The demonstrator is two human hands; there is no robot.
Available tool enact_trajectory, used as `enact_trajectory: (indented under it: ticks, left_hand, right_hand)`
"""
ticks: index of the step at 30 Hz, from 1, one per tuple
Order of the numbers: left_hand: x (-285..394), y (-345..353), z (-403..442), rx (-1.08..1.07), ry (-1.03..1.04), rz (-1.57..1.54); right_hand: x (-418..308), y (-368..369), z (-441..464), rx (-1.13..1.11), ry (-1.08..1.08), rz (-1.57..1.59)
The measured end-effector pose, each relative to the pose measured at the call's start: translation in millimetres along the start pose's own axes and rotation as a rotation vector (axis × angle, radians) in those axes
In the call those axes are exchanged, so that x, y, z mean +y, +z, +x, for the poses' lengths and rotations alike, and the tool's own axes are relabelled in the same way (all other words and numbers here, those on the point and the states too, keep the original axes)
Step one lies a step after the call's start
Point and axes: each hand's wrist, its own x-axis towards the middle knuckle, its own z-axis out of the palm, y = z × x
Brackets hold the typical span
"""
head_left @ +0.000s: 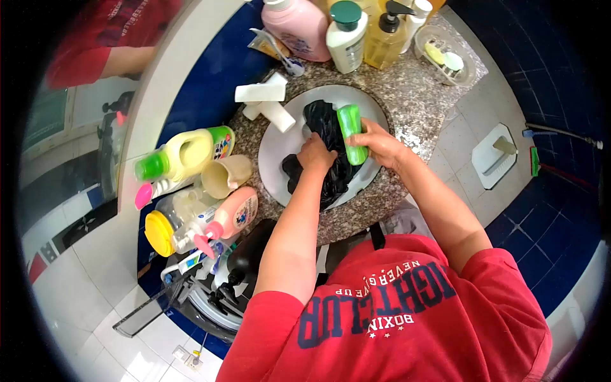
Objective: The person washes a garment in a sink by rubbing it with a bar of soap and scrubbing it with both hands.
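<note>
A wet-looking black cloth [331, 175] lies bunched in the white sink basin [270, 156]. My left hand [317, 154] is closed on the cloth near its middle, fingers curled into its folds. In my right hand [377, 143] is a bright green oblong block [352, 134], rounded at the ends. It could be a scrubbing brush or a soap bar; its underside is hidden. My thumb and fingers grip its right side. The block stands upright in view, against the right part of the cloth. The white faucet [267, 102] reaches over the basin's upper left rim.
Bottles, including a pink jug [296, 28] and a green-capped bottle [347, 41], line the counter's back. A soap dish [445, 57] sits at right. A yellow detergent bottle [188, 153], a beige cup [226, 176] and a pink pump bottle [235, 213] crowd the left edge.
</note>
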Motion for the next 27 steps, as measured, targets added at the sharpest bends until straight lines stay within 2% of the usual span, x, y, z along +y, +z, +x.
enact_trajectory:
  ticks: [1,3,4,5,7,8,10,11,14,16,17,19,20,21,24,27]
  left_hand:
    - [-1.3,1.7,1.0,-0.007,0.006,0.005]
    - [-6.1,2.7,-1.0,-0.005,0.163,-0.299]
    - [-9.4,3.5,-7.3,0.096,0.236,-0.557]
    - [-7.2,-11.6,-22.9,0.101,0.240,-0.544]
    - [2.8,-60.7,-70.0,0.090,0.276,-0.862]
    - [1.9,-75.3,-86.4,0.099,0.282,-0.852]
    - [-1.3,-100.0,-118.9,0.090,0.447,-1.243]
    - [3.9,-118.8,-137.2,0.071,0.462,-1.320]
    - [-15.1,-127.5,-158.5,0.065,0.492,-1.386]
    - [-32.5,-118.9,-164.1,0.268,0.604,-1.167]
    - [-34.9,-114.2,-169.1,0.273,0.603,-1.171]
    - [-37.2,-102.4,-178.5,0.302,0.480,-1.495]
    - [-41.0,-100.5,-177.3,0.291,0.485,-1.579]
    - [-44.2,-101.1,-176.0,0.294,0.476,-1.585]
    - [-42.9,-112.2,-180.3,0.209,0.638,-1.760]
    - [-38.8,-117.4,-192.9,0.169,0.560,-1.917]
  right_hand:
    - [1.0,-2.8,-6.2,-0.044,-0.044,0.004]
    - [1.0,-8.8,-17.2,-0.067,-0.062,0.063]
    - [-0.1,-11.5,-21.9,-0.069,-0.068,0.074]
    - [-2.4,-14.6,-25.7,-0.092,-0.100,0.151]
    - [-10.8,-19.3,-34.0,-0.136,-0.163,0.242]
    - [-17.0,-20.2,-37.5,-0.156,-0.180,0.263]
    - [-31.5,-23.0,-42.8,-0.243,-0.188,0.285]
    - [-36.4,-22.5,-43.2,-0.254,-0.207,0.283]
    - [-53.5,-16.9,-46.9,-0.214,-0.233,0.272]
    - [-54.6,-19.5,-42.0,-0.173,-0.229,0.194]
    - [-55.9,-19.1,-40.1,-0.122,-0.227,0.120]
    - [-53.9,-15.1,-37.2,-0.083,-0.214,0.104]
    - [-51.0,-14.2,-33.0,-0.074,-0.193,0.132]
    - [-48.7,-13.4,-28.0,-0.065,-0.174,0.158]
    - [-48.2,0.1,-19.9,-0.062,-0.174,0.127]
    - [-53.5,16.0,-19.3,-0.056,-0.185,0.084]
